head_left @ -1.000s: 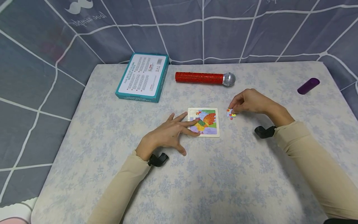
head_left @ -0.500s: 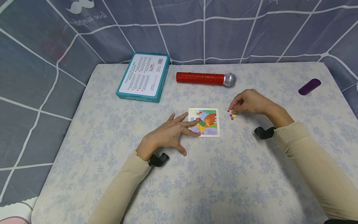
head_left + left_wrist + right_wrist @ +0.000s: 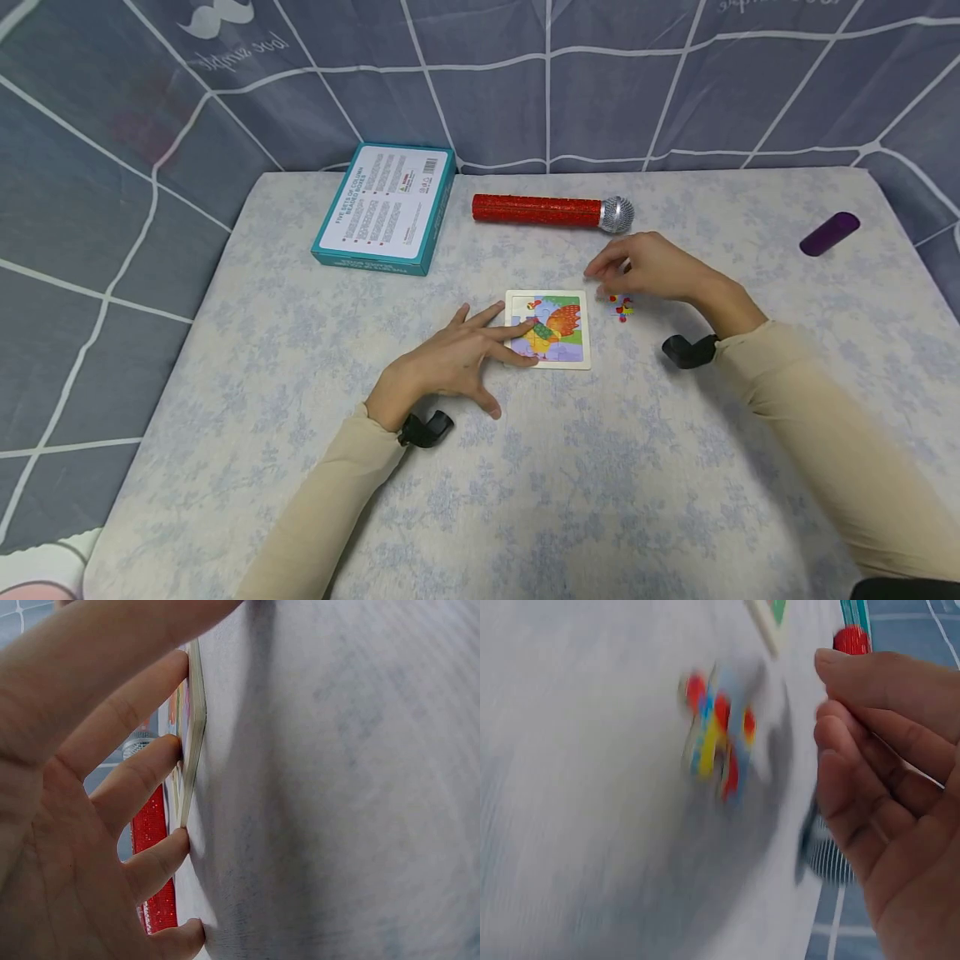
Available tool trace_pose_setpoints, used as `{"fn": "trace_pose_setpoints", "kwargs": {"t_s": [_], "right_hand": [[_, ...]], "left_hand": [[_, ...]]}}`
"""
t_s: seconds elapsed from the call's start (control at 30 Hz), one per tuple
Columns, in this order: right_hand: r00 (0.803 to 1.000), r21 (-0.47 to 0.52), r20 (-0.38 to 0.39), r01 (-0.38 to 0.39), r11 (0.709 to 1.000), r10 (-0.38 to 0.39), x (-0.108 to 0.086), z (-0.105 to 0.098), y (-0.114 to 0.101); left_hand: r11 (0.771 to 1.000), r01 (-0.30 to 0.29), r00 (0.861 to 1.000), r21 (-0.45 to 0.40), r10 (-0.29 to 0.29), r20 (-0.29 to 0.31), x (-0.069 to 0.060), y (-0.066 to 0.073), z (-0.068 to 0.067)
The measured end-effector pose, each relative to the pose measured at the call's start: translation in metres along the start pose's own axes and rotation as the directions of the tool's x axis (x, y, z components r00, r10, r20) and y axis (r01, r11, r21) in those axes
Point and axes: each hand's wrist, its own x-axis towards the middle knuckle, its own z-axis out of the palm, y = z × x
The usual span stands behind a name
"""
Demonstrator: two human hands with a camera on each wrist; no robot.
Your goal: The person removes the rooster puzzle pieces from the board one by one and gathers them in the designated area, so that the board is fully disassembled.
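A small square jigsaw puzzle [image 3: 566,365] with a cream frame and a picture of a hen lies mid-table. On its left part rest the spread fingers of my left hand [image 3: 450,354], pressing with the tips; its frame edge [image 3: 196,712] shows at them in the left wrist view. Right of the puzzle, loose colourful jigsaw pieces [image 3: 623,310] lie close together on the cloth, blurred in the right wrist view. Just above and beyond these pieces [image 3: 712,739] hovers my right hand [image 3: 660,265], loosely bent, with nothing visible between thumb and fingers.
Behind the puzzle lies a red glittery microphone [image 3: 536,210]. A teal-edged box [image 3: 382,204] is at the back left, and a purple cylinder [image 3: 828,233] at the far right. A grey curtain [image 3: 600,100] with white lines hangs along the table's back edge.
My right hand has let go of the jigsaw pieces and moved left, towards the puzzle, its fingers parting. The pieces stay on the cloth. My left hand keeps its place.
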Motion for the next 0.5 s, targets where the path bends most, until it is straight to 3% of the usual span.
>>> {"fn": "trace_pose_setpoints", "kwargs": {"t_s": [0.23,0.5], "right_hand": [[0.991,0.011,0.067,0.118,0.993,-0.118,0.025,0.022,-0.018],[0.955,0.008,0.184,0.237,0.972,-0.234,0.04,0.036,-0.032]], "left_hand": [[1.0,-0.002,1.0,-0.007,0.002,0.0,0.0,-0.002,0.001],[1.0,-0.007,1.0,0.011,0.007,0.008,0.0,-0.001,-0.001]]}}
